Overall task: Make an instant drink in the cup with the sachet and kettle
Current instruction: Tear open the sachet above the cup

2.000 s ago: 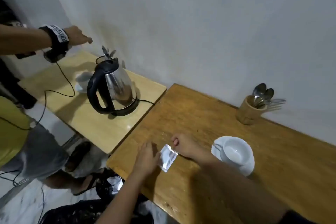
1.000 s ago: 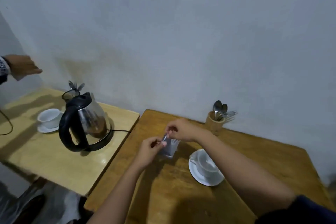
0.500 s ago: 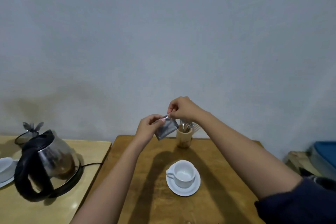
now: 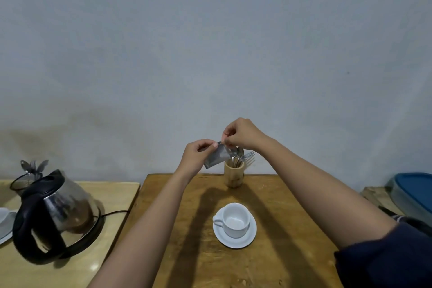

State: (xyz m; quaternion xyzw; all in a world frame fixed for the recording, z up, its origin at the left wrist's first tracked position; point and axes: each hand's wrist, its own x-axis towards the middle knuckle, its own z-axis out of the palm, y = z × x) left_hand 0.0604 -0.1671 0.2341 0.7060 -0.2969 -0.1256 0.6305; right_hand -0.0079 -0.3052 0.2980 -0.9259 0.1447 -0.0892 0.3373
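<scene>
A small silver sachet (image 4: 217,155) hangs in the air above the brown table (image 4: 268,262). My left hand (image 4: 197,155) pinches its top left corner and my right hand (image 4: 240,134) pinches its top edge just beside. A white cup (image 4: 234,219) stands empty on a white saucer (image 4: 235,239) below and nearer to me. The steel kettle (image 4: 59,214) with a black handle sits on its base on the lighter table (image 4: 70,271) at the left.
A wooden holder (image 4: 233,175) with spoons and forks stands at the table's far edge, right behind the sachet. Another cup and saucer (image 4: 4,222) show at the left edge. A blue-lidded container (image 4: 413,194) lies at the right.
Both hands lifted the sachet off the table to chest height. The view swung up and right, and the other person's arm left the view.
</scene>
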